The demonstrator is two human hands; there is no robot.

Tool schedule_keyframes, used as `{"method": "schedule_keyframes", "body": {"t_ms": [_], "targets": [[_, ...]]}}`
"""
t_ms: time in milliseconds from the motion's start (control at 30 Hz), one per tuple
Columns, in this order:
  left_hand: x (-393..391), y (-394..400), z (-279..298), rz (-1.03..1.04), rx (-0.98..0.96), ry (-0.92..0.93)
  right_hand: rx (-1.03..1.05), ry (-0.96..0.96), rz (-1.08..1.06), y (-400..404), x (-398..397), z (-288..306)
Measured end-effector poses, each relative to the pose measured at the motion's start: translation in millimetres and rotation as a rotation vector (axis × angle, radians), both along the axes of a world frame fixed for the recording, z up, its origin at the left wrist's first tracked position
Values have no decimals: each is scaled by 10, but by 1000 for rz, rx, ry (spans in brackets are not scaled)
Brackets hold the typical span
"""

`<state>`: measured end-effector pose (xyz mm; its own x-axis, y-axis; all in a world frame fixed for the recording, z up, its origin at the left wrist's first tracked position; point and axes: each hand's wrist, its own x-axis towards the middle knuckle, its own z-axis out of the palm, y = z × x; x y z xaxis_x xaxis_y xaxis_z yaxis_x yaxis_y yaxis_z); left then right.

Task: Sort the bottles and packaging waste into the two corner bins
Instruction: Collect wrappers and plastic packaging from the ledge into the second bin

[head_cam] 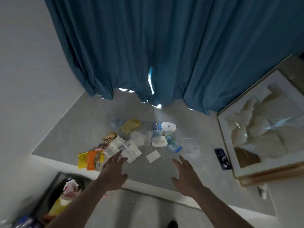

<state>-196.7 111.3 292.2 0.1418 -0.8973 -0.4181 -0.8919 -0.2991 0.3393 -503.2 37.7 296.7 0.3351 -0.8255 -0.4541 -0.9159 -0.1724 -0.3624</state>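
While both bare hands reach forward over the grey raised floor platform [79, 129], neither grips anything: the left hand [113, 173] and the right hand [185, 175] have their fingers spread and straight, palms down, above the near edge of the platform. The left fingertips [119, 153] lie at the edge of a white printed flat packet [130, 148]; whether they touch it cannot be told.

The waste lies scattered on the platform ahead of the hands. At the left sit a yellow foil sachet [82, 160] and an orange snack wrapper [93, 159], overlapping each other. Behind them is a cartoon-printed snack pouch [109, 137], and further back a mustard-yellow crumpled sachet [130, 126] beside a clear, blurred plastic bottle [116, 122]. In the middle are clear zip bags [141, 136], a small white card [153, 156], a white cardboard hang-tab backing [168, 126], and a small blue-and-white labelled bottle [157, 126]. A clear plastic bottle with a blue label and cap [174, 146] lies on its side just ahead of the right hand, with another clear zip bag [191, 146] to its right.

At the lower left, below the platform, a dark bin [54, 191] holds wrappers in white, pink and yellow; its contents are blurred. A second bin is not in view.

A dark blue phone [222, 159] lies on the platform near a framed white relief picture [263, 129] leaning at the right. A teal curtain [164, 46] hangs behind.
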Motion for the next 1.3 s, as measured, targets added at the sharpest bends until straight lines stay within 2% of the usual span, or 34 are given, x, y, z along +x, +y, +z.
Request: {"method": "schedule_keyframes", "body": {"t_ms": [267,433,600,967,1167,1300], "targets": [[-415,-188,-258,259,57,38,1,59,161,-1010,-361,-201],[-457,-235,-392,399,116,92,48,65,227,-1432,-211,-396],[-310,-604,-667,484,179,129,64,69,248,-1820,90,-579],[31,-1442,-1887,737,262,307,63,99,316,-2797,828,-1415],[116,-1698,-2667,907,253,432,82,110,320,-3368,1424,-2200],[130,-1794,-3140,1032,187,486,98,51,289,-3619,1833,-2719]]}}
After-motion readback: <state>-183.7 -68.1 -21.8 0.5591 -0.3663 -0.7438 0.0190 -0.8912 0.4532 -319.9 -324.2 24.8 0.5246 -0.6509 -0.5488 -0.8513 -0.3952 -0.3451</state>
